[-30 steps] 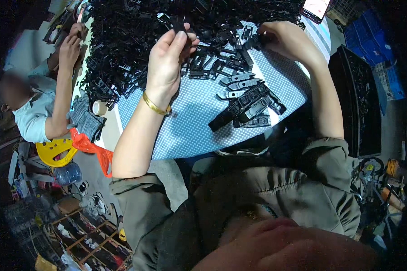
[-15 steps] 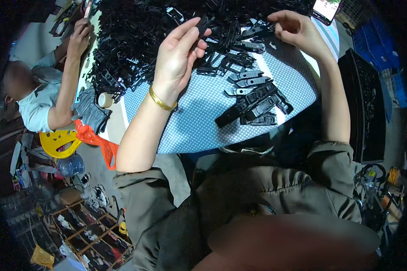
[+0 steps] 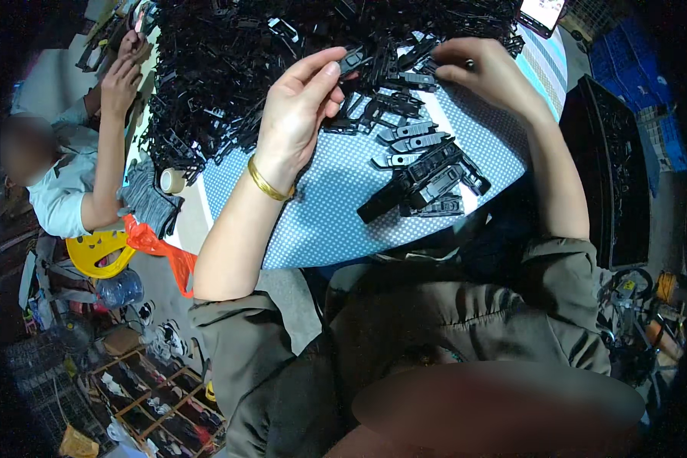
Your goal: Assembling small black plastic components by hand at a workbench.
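My left hand [image 3: 301, 99], with a gold bangle at the wrist, pinches a small black plastic part [image 3: 352, 60] between thumb and fingertips, over the near edge of the pile. My right hand [image 3: 485, 72] is at the pile's right side, its thumb and index finger curved with a gap between them, close to loose black parts [image 3: 414, 55]. I make out nothing held in it. Below the hands, several longer black plastic pieces [image 3: 435, 164] lie stacked crosswise on the blue dotted table cover [image 3: 320, 206]. Grey-black clip-shaped parts [image 3: 416, 141] lie just behind them.
A big heap of black parts [image 3: 214, 61] covers the far table. A phone [image 3: 542, 15] stands at the far right, a black crate [image 3: 614, 175] beside the table. At left are a tape roll [image 3: 172, 181], a grey cloth [image 3: 151, 198], a red bag [image 3: 160, 248] and a seated co-worker [image 3: 65, 183].
My right hand has moved left and slightly down toward the loose parts, its fingers turning downward. The small part in my left hand has tilted, showing its lighter grey face.
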`<state>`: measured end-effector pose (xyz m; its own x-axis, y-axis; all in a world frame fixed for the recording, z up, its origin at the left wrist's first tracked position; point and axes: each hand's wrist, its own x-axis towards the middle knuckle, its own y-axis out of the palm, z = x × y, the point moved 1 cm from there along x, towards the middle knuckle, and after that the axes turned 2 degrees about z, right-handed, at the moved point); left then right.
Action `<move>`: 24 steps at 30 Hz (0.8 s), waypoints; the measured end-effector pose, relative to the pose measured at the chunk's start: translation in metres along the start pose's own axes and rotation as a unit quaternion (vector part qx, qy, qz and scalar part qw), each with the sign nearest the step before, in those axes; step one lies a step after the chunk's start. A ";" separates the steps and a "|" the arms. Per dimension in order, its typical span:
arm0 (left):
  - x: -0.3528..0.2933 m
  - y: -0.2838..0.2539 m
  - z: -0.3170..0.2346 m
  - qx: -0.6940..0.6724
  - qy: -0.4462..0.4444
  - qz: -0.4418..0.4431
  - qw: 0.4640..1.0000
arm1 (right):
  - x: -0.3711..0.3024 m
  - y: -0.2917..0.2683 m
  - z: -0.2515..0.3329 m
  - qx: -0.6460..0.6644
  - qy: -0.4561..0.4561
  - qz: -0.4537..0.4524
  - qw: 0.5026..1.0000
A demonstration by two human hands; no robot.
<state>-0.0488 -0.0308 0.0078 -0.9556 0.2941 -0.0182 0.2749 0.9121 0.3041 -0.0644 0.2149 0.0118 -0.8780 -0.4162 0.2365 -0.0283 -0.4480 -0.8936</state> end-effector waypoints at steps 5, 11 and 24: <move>-0.001 0.005 -0.001 0.020 -0.009 0.004 1.000 | -0.001 0.001 -0.001 -0.010 -0.023 0.003 1.000; -0.003 0.001 0.000 0.028 -0.021 0.006 0.999 | -0.001 -0.003 0.002 -0.048 0.001 0.048 0.998; -0.004 0.000 0.002 0.066 -0.019 0.009 0.998 | -0.001 0.003 0.006 -0.126 -0.065 -0.006 0.990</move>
<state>-0.0445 -0.0313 0.0065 -0.9463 0.3193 -0.0502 0.3063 0.9355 0.1760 -0.0604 0.2098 0.0111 -0.8085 -0.5174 0.2804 -0.1713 -0.2488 -0.9533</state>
